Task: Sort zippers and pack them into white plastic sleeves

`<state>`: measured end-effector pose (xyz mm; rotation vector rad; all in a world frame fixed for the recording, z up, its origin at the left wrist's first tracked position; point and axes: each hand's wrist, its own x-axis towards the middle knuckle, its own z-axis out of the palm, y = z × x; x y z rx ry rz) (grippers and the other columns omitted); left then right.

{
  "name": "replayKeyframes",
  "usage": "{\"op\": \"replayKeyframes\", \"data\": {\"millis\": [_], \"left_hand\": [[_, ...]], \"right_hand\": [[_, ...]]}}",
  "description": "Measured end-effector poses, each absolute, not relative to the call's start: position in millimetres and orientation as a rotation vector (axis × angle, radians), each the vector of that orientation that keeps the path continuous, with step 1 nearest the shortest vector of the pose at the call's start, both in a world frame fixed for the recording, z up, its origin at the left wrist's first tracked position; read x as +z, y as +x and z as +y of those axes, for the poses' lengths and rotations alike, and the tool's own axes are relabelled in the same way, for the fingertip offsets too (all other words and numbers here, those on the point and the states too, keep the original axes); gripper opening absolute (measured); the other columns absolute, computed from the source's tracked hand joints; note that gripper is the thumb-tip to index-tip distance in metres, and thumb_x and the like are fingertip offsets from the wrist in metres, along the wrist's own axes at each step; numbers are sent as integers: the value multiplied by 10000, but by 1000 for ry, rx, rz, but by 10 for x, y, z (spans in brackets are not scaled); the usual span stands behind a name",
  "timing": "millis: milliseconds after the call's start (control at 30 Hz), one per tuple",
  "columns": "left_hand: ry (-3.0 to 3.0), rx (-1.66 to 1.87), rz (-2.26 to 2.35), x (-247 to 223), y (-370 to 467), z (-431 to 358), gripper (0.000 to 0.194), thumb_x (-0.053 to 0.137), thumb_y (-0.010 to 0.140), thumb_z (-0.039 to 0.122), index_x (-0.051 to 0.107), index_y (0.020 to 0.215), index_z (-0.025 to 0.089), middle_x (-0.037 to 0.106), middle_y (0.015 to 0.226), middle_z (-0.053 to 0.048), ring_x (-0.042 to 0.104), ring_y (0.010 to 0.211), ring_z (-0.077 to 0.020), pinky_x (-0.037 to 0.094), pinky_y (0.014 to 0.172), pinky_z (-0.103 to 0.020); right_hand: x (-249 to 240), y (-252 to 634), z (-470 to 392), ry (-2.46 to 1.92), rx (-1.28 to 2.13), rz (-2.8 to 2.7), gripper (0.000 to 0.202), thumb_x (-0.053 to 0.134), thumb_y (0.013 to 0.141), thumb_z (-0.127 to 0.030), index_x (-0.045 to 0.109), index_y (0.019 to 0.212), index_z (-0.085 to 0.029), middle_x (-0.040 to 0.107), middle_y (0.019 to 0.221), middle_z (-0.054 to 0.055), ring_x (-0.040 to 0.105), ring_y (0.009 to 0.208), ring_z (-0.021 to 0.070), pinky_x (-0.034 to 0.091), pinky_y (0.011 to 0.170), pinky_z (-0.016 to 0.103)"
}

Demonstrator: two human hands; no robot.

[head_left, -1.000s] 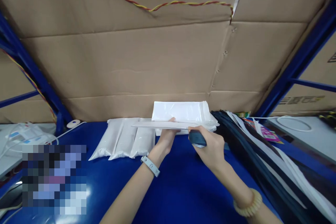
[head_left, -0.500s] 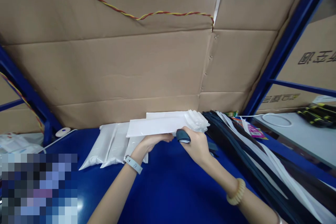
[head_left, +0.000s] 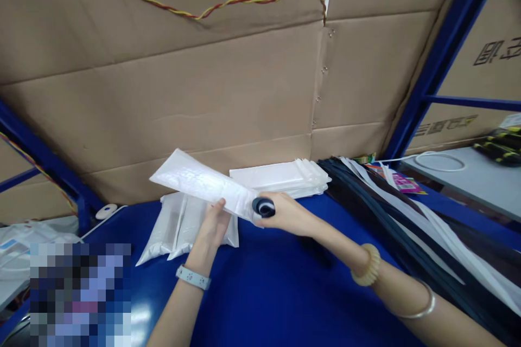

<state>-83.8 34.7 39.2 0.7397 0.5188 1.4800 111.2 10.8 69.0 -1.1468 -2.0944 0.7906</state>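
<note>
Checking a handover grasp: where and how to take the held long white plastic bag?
Probably pinch the long white plastic bag by its free left end, coming from the left: it sticks out past the left hand, while the right hand, holding a dark blue roll, crowds the opposite end.

L hand [head_left: 215, 227] partly hid. behind white bag [head_left: 203, 181], pouches [head_left: 166, 227] too — dark strips [head_left: 391, 244] cut off R edge — btm-L patch [head_left: 81, 293] pixelated.
</note>
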Motion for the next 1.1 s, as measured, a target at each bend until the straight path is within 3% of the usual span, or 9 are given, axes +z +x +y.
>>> {"op": "replayKeyframes", "data": {"millis": [67, 167, 300, 400, 467, 600, 833, 967, 1100], "left_hand": [[632, 1606, 495, 406, -934, 409, 443, 681, 755, 298, 590, 1166, 161, 660, 1126, -91, 547, 1160, -234, 396, 1035, -357], [523, 1706, 491, 421, -1078, 457, 385, 594, 830, 386, 593, 1146, 167, 670, 1093, -97, 584, 1108, -218, 423, 1009, -357], [498, 1691, 476, 441, -1095, 416, 363, 570, 846, 347, 582, 1165, 175, 683, 1044, -90, 610, 1060, -218, 429, 996, -378], [540, 1604, 434, 460, -978, 351, 384, 566, 816, 261, 571, 1190, 177, 679, 1031, -85, 607, 1058, -238, 420, 994, -421], [553, 1550, 419, 469, -897, 314, 394, 553, 796, 247, 576, 1183, 178, 669, 1051, -84, 599, 1068, -254, 418, 988, -440], [528, 1526, 435, 460, -785, 272, 411, 544, 765, 259, 583, 1169, 191, 664, 1061, -69, 604, 1051, -254, 436, 957, -421], [594, 1462, 455, 370, -566, 196, 444, 543, 757, 304, 571, 1181, 177, 668, 917, -66, 643, 885, -234, 468, 866, -404], [715, 1462, 595, 333, -480, 159, 415, 576, 777, 285, 573, 1181, 184, 670, 1025, -63, 617, 998, -231, 440, 925, -383], [890, 1545, 857, 350, -441, 130, 445, 698, 724, 223, 596, 1154, 169, 651, 1134, -65, 562, 1124, -226, 393, 1002, -345]], "right_hand": [[736, 1118, 194, -1191, 881, -2027, 498, 679, 603, -213, 529, 1076, -185, 605, 853, 9, 529, 716, 140, 373, 621, 228], [744, 1055, 265, -1247, 1000, -2034, 848, 652, 585, -153, 314, 1362, -192, 588, 849, 16, 506, 632, 124, 374, 571, 229], [618, 903, 278, -1259, 1072, -2051, 1079, 663, 560, -131, 88, 1472, -171, 591, 929, 67, 527, 678, 147, 399, 584, 248], [501, 831, 277, -1204, 1168, -1991, 1137, 698, 531, -146, 67, 1477, -142, 565, 1073, 122, 542, 774, 169, 425, 627, 258], [451, 815, 279, -1187, 1270, -1932, 1161, 696, 537, -145, 16, 1478, -148, 560, 1087, 127, 540, 711, 147, 422, 586, 251], [434, 815, 279, -1136, 1553, -1826, 1178, 652, 578, -95, -123, 1460, -181, 588, 874, 38, 457, 501, 77, 362, 462, 211], [428, 834, 300, -995, 1653, -1741, 1127, 650, 566, -75, -31, 1454, -202, 518, 690, -67, 421, 427, 54, 333, 409, 181], [397, 877, 338, -1009, 1645, -1695, 1097, 641, 566, -71, 11, 1453, -208, 520, 672, -74, 427, 427, 51, 344, 420, 178], [407, 921, 359, -1052, 1605, -1714, 1141, 618, 581, -58, -106, 1455, -176, 520, 594, -86, 429, 439, 64, 338, 443, 176]]}}
